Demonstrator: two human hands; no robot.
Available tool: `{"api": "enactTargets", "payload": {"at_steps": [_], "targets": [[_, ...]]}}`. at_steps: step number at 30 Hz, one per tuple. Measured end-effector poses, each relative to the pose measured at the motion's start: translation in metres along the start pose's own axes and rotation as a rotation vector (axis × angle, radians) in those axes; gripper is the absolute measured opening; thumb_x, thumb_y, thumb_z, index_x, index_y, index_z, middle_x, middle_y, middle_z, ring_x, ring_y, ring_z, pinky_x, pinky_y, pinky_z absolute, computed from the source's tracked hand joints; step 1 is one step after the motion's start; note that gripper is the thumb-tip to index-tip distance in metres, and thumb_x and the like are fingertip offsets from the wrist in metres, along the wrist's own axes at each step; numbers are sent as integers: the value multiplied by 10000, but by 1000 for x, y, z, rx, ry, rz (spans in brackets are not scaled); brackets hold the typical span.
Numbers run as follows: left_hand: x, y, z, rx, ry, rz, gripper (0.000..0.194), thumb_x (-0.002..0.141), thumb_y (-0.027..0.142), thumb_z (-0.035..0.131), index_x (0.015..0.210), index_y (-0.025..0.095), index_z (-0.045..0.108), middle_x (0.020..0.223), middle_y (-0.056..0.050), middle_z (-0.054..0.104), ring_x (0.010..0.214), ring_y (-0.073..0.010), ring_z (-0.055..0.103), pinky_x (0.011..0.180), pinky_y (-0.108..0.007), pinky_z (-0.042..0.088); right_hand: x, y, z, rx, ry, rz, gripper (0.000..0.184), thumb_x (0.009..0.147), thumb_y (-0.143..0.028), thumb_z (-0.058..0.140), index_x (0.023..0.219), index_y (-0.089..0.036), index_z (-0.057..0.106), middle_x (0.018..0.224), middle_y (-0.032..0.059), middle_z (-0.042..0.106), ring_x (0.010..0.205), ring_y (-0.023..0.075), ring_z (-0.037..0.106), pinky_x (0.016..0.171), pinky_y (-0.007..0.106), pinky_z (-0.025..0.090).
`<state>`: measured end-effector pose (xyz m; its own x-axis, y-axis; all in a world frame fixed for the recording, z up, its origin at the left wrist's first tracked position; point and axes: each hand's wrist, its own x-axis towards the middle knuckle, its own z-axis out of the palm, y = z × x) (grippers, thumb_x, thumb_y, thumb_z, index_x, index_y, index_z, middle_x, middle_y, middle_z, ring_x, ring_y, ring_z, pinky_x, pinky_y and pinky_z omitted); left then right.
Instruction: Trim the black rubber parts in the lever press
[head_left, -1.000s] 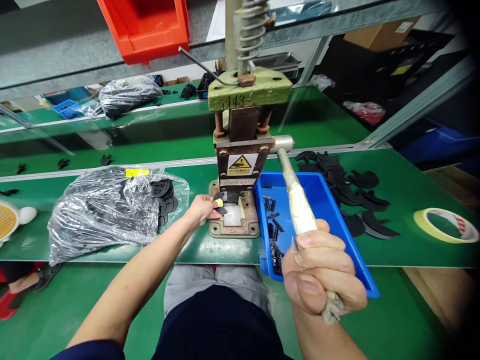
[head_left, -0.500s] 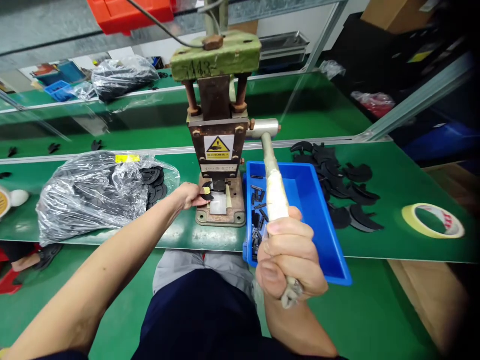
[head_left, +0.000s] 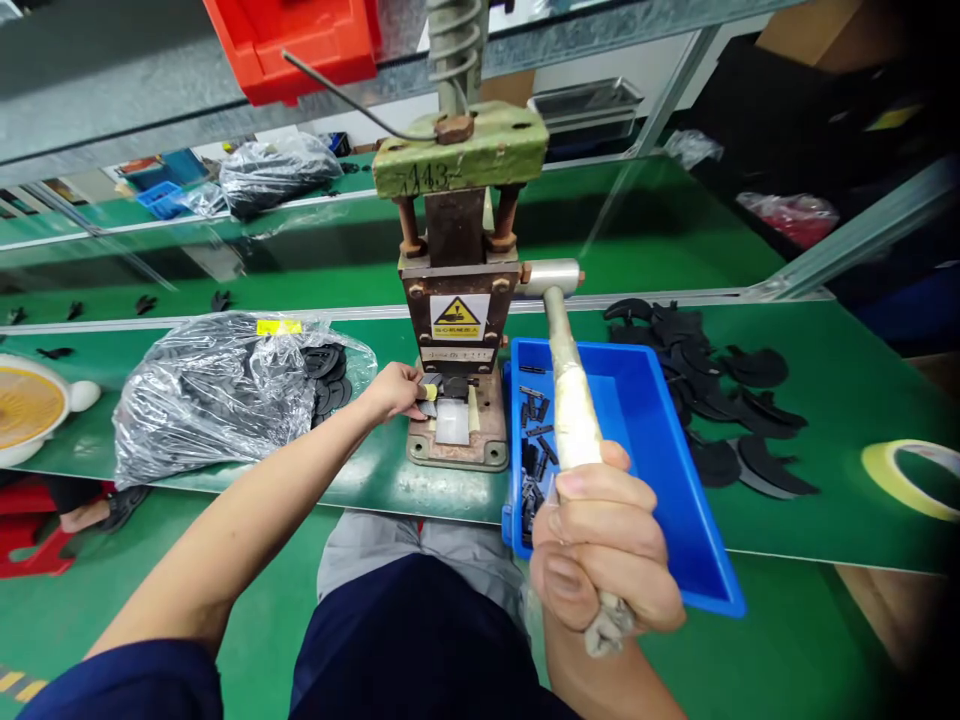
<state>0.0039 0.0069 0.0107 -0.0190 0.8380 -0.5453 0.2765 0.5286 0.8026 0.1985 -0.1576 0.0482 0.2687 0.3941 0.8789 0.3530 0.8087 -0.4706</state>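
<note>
In front of me stands a hand press point(head_left: 459, 290) with a green top block and a yellow warning label. My right hand point(head_left: 607, 540) is wrapped round the press's tape-covered lever point(head_left: 574, 390), which points down toward me. At the left of the press's base, my left hand point(head_left: 401, 392) pinches a small dark plastic piece point(head_left: 428, 408) by its edge. This piece reaches in under the press head, beside a pale block point(head_left: 452, 422). The fingers partly hide its shape.
A blue bin point(head_left: 630, 440) with small black parts sits right of the press. Beyond it lie black curved pieces point(head_left: 697, 370) and a tape roll point(head_left: 911, 480). A clear bag point(head_left: 217, 390) of black parts is on the left. A red bin point(head_left: 300, 50) hangs above.
The whole scene has shifted right and slightly down as my head turned. The piece in my left hand shows a greyer face than before. My right hand keeps its grip on the lever.
</note>
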Motion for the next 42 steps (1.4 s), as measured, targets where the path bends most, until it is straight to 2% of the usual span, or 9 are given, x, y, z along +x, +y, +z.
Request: {"api": "enactTargets", "payload": {"at_steps": [6,13,18,23,29,34,38,40,42], "targets": [[4,-13,-6,-120,-129,2,264,677,93,824,598,114,573,520,24,563,434,-97,575,472,-227,561,2,6,3,-6,25,-70,229,835,-181,603,657,-187,460,755,-62,612,816,143,615,924,518,511],[7,-18,-9,-174,-132,35,285,675,169,853,603,107,585,518,33,554,429,-64,545,477,-198,551,6,10,10,-35,96,-126,266,809,-196,615,613,-183,436,694,-65,597,757,125,616,889,465,521],[7,-18,-11,-101,-151,180,298,654,179,865,579,97,588,492,48,501,413,-43,494,433,-157,503,7,9,17,-34,169,-151,324,802,-236,624,572,-196,398,621,-63,560,698,128,600,866,444,527],[10,-25,-12,-39,-151,297,197,680,151,836,654,97,649,533,47,533,427,-44,513,417,-133,483,10,8,23,-40,201,-144,318,778,-246,626,565,-200,394,587,-60,538,676,135,583,855,463,530],[3,-20,-7,-178,-117,32,285,686,175,860,658,108,584,494,34,557,398,-67,554,465,-172,540,11,7,26,-43,232,-147,314,759,-240,618,558,-191,381,577,-70,530,667,118,574,852,427,523],[0,-21,-6,-204,-114,32,309,730,193,841,635,120,556,449,47,526,364,-61,535,450,-160,526,10,8,25,-51,225,-160,272,747,-219,597,565,-201,397,585,-66,543,657,127,580,838,439,532],[3,-25,-6,-168,-136,34,218,795,184,772,682,118,598,473,12,582,399,-99,587,471,-184,528,11,10,23,-55,214,-179,261,729,-196,607,562,-201,406,581,-66,546,639,128,583,822,448,543],[5,-27,-11,-123,-121,54,172,819,200,744,736,123,615,508,-3,610,434,-119,618,492,-198,526,11,11,23,-42,213,-189,272,725,-201,616,552,-199,406,585,-63,553,638,129,591,818,445,544],[5,-31,-24,-54,-65,117,128,829,218,726,817,129,634,590,-18,650,479,-129,641,530,-217,528,12,13,24,-21,225,-202,306,726,-206,621,534,-197,383,593,-59,561,632,124,594,818,433,545]]}}
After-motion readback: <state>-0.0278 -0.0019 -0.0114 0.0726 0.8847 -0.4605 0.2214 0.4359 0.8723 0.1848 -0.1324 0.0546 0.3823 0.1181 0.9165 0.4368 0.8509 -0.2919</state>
